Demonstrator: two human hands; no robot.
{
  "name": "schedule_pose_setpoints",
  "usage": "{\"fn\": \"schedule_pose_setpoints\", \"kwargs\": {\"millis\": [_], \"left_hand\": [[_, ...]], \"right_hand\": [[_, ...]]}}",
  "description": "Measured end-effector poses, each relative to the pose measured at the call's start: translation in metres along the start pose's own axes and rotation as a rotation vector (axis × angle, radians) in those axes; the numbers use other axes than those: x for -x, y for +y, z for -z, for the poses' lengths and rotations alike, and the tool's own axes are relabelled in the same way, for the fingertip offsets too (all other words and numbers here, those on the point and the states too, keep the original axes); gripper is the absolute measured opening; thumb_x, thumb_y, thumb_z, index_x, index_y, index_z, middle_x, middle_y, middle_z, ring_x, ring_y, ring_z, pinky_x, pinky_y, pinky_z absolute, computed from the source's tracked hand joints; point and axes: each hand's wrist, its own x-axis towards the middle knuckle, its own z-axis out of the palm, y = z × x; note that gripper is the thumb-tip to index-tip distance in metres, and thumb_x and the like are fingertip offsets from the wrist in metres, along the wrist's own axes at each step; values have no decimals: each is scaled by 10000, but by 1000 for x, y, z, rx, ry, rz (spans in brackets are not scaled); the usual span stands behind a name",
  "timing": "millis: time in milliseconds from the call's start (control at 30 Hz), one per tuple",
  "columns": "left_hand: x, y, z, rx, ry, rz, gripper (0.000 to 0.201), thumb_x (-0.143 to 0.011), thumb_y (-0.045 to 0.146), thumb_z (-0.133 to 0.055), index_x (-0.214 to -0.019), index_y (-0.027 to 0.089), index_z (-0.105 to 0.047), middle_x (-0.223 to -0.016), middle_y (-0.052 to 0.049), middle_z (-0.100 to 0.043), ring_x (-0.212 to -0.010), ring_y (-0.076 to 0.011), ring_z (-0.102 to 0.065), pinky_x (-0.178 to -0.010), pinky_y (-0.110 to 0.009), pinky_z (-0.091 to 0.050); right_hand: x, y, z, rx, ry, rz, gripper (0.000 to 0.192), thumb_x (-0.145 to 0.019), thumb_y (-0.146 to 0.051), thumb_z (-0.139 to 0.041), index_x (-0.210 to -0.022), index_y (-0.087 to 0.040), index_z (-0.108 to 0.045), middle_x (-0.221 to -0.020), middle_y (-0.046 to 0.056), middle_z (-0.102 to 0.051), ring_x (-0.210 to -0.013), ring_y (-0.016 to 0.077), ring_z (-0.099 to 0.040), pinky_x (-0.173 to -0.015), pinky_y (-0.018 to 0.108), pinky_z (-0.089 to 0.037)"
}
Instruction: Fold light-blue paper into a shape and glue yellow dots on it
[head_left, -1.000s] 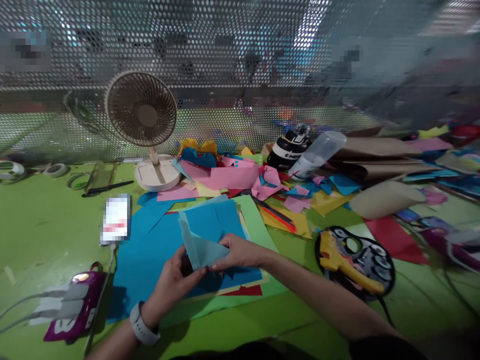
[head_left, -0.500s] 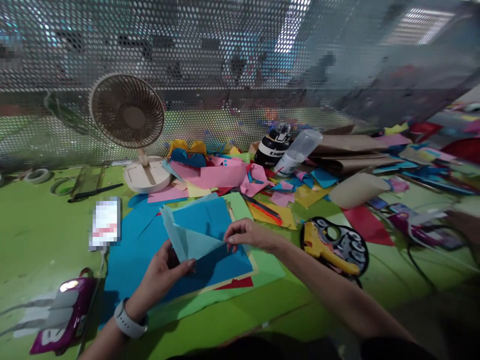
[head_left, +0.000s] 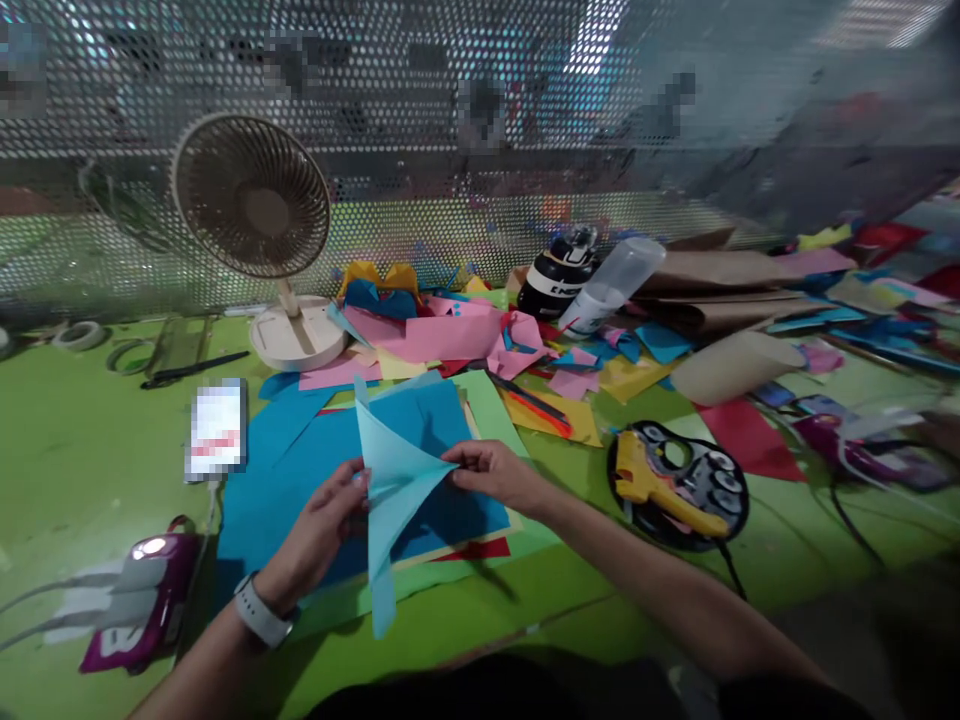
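Left hand [head_left: 322,530] | right hand [head_left: 495,472] | both pinching light-blue paper [head_left: 390,478]

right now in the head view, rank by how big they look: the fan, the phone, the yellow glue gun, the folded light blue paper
1. fan
2. folded light blue paper, held by both hands nearer the camera, so it may only look large
3. yellow glue gun and phone: look alike, not ranked

The person has two bare forearms without sleeves, and the left wrist wears a white rubber-strap smartwatch [head_left: 259,615].
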Motion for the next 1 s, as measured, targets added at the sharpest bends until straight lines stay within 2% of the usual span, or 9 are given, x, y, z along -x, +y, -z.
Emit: {"fn": "schedule_pose_setpoints", "kwargs": {"millis": [200,367,433,467,533,567,767,900,1000], "left_hand": [[-7,-3,1,-114,80,-122,453,-723,321,-787,-1090,182,-561,-965,-53,-742,-905,-199,-688,-823,-308,-542],[-8,2,2,-83,210,-38,534,-657,350,-832,-1100,183,-583,-859,-21,-746,-733,-179,-700,-649,-257,-552],[-10,4,4,-73,246,2,518,-639,369,-842,-1057,165,-615,-841,-33,-744,-693,-183,-698,-613,-258,-552],[-11,5,5,-71,253,14,498,-635,375,-843,-1028,157,-630,-837,-41,-743,-681,-182,-695,-607,-259,-553],[-13,5,7,-73,246,28,459,-640,374,-842,-991,150,-648,-839,-47,-740,-675,-176,-691,-611,-257,-555],[-14,4,8,-74,236,32,447,-646,370,-841,-988,152,-652,-844,-45,-739,-683,-173,-691,-620,-254,-556],[-16,6,14,-92,240,92,452,-641,362,-851,-992,162,-649,-896,-31,-739,-700,-157,-691,-648,-247,-555],[-18,9,15,-122,245,139,474,-604,375,-868,-971,167,-652,-863,-28,-744,-660,-167,-690,-631,-263,-555],[-19,10,15,-147,244,150,482,-596,380,-870,-972,168,-656,-846,-34,-747,-661,-181,-693,-615,-266,-553]], "right_hand": [[6,-2,-5,88,-43,23,391,-716,-414,-691,-1005,-152,-693,-763,19,-685,-688,142,-602,-673,275,-462],[12,-12,-3,397,-52,142,353,-769,-494,-680,-924,-179,-709,-886,52,-700,-820,189,-626,-739,304,-483],[3,-15,12,443,91,251,371,-845,-480,-606,-1088,-209,-679,-1118,78,-676,-1026,223,-611,-891,352,-467],[-4,-16,23,453,264,290,374,-875,-465,-563,-1130,-208,-656,-1171,93,-656,-1081,235,-595,-935,378,-452],[-23,-15,46,550,542,245,394,-842,-390,-599,-1188,-203,-614,-1231,109,-624,-1155,255,-563,-993,417,-425],[-33,-13,57,562,590,218,453,-806,-341,-634,-1226,-180,-582,-1270,133,-597,-1171,272,-553,-1002,442,-418],[-62,-1,76,583,627,178,585,-721,-276,-701,-1271,-162,-537,-1152,141,-636,-975,266,-634,-891,455,-495],[-57,-4,76,610,700,225,598,-698,-281,-717,-1263,-182,-545,-1286,154,-554,-1244,330,-471,-1069,537,-333],[-56,-7,74,593,708,243,619,-719,-290,-694,-1302,-184,-515,-1344,152,-510,-1255,315,-470,-1065,502,-358]]}}
